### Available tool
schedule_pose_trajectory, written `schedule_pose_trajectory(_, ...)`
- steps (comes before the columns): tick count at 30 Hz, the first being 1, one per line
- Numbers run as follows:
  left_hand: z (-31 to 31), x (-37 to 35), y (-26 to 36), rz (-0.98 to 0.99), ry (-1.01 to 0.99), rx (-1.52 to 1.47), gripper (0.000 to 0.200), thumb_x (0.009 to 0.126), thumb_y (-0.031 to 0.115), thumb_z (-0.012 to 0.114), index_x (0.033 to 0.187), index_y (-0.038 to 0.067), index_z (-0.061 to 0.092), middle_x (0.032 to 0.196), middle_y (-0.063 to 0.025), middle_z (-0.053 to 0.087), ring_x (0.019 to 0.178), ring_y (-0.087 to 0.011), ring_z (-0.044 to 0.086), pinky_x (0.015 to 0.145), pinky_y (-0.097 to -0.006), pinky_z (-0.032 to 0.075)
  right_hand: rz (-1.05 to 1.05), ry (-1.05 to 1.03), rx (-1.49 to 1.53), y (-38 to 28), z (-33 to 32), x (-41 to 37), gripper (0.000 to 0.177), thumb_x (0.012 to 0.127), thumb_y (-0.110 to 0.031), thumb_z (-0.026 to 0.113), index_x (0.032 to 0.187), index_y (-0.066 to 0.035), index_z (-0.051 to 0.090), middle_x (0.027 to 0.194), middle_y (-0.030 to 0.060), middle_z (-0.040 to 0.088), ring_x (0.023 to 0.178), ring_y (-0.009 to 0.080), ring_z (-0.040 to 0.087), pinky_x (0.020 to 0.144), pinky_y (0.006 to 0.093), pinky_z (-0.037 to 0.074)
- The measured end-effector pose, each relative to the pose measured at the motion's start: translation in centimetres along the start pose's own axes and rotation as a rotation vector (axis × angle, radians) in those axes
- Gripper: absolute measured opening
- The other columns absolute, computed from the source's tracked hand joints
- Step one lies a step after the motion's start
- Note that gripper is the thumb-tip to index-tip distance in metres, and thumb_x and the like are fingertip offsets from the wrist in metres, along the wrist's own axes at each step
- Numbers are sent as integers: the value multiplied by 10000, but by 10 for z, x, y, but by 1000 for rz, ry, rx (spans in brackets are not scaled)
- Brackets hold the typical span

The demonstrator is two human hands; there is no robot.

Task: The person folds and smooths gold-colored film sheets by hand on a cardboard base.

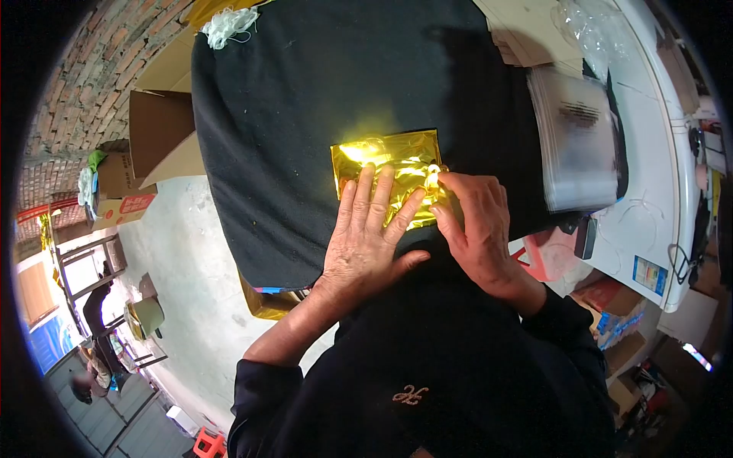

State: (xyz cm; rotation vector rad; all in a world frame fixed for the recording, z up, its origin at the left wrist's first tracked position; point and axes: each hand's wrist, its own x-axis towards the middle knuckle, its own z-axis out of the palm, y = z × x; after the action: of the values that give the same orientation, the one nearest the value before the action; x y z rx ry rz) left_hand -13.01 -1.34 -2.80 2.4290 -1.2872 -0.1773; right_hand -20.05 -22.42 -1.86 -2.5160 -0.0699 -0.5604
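gold foil packet (389, 164) on black cloth (305, 114), both hands pressing; brick wall (92, 84) behind.

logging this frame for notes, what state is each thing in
gold foil bag: flat on the cloth, crinkled, pressed down
left hand: open, flat on the bag
right hand: fingers curled on its right edge
black cloth: spread under the bag
cardboard box: flaps open

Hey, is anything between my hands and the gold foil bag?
Nothing visible. The left hand lies flat on the foil bag, and the right hand touches its right edge on the black cloth.
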Motion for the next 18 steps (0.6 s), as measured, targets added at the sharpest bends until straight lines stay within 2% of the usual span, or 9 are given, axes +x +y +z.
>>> schedule_pose_trajectory(7,2,0,-1,13,11,-1,1104,797,636,818,1697,206,344,1741,-312,207,1609,-533,196,1296,-649,198,82,-34,44,0,6,-1,459,951,-149,743,1387,-96,610,1163,95,632,1028,297,604,888,472,461)
schedule_pose_trajectory(10,1,0,-1,14,14,-1,1114,793,638,820,1699,207,337,1738,-313,213,1607,-535,201,1294,-651,202,34,28,-38,0,3,5,431,925,-104,752,1336,-58,631,1144,125,676,1013,335,621,908,471,480)
schedule_pose_trajectory(13,1,0,-1,16,21,-3,1115,789,638,822,1697,206,341,1735,-314,221,1604,-535,209,1292,-652,210,10,32,-99,1,3,4,451,947,-180,758,1376,-118,634,1156,79,628,1026,283,601,854,464,446)
schedule_pose_trajectory(18,2,0,-1,19,36,6,1106,784,641,826,1687,208,358,1734,-314,225,1601,-533,222,1291,-647,220,-46,-22,-249,-6,4,3,503,912,-246,808,1383,-154,656,1161,60,627,1028,257,595,829,445,433)
